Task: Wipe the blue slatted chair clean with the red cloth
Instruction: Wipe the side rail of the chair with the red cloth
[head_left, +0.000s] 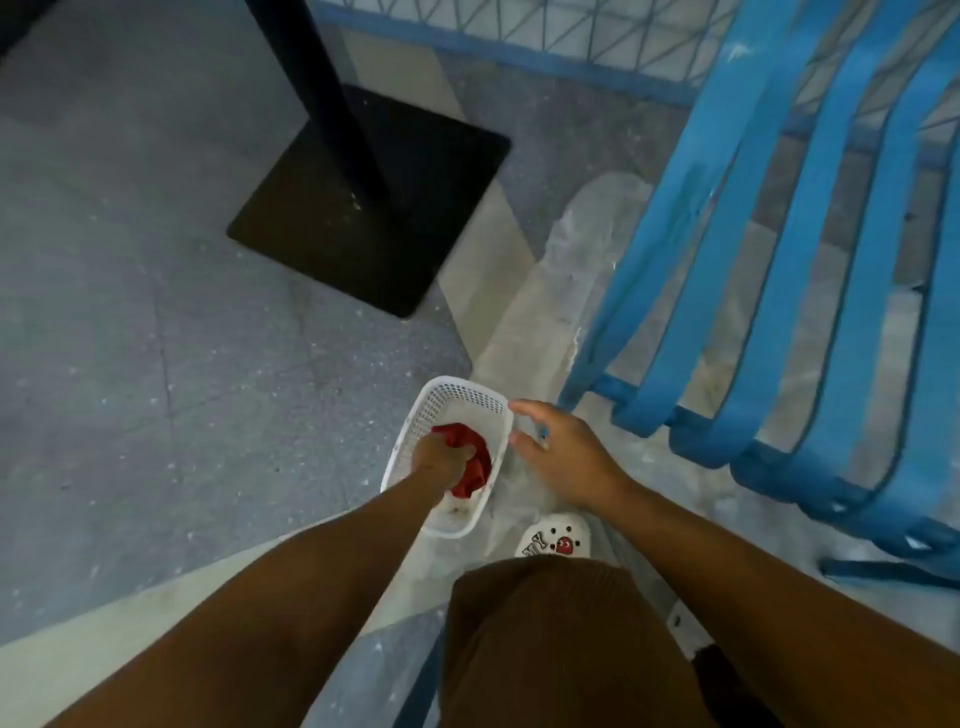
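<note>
The blue slatted chair (810, 270) fills the right side, its curved slats running from the top right down to a rounded front edge. On the floor to its left stands a small white mesh basket (457, 400) with the crumpled red cloth (475, 465) inside. My left hand (441, 460) reaches down into the basket and grips the cloth. My right hand (563, 449) hovers beside the basket's right rim with fingers spread, holding nothing, between the basket and the chair's front edge.
A black table post with a square base plate (363, 208) stands on the grey floor at the upper left. A blue mesh railing (545, 47) runs along the back. My white shoe (556, 535) and brown shorts are below the basket.
</note>
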